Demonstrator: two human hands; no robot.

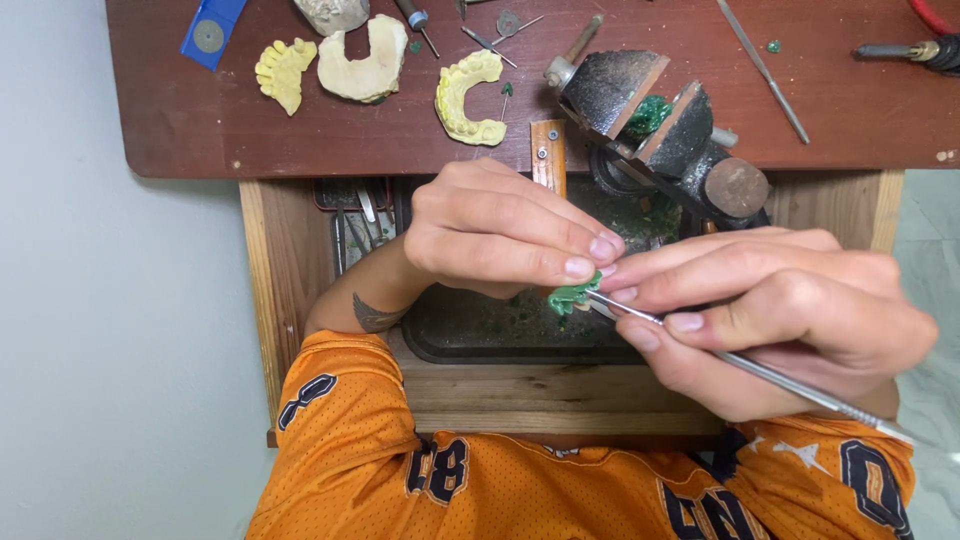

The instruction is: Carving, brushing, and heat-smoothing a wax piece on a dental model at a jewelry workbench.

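Note:
My left hand (pixel 500 232) pinches a small green wax piece (pixel 570 296) between thumb and fingertips, held over a dark tray. My right hand (pixel 770 315) grips a thin metal carving tool (pixel 770 372) like a pen; its tip touches the green wax piece. Both hands meet above an open wooden drawer (pixel 540 390). Part of the wax piece is hidden by my fingers.
On the brown bench top (pixel 200 120) lie three yellowish dental casts (pixel 468 98), a blue disc card (pixel 210 30), several metal instruments (pixel 765 70) and a dark vise (pixel 660 130) clamping something green. The dark tray (pixel 480 335) in the drawer holds green shavings. Orange jersey below.

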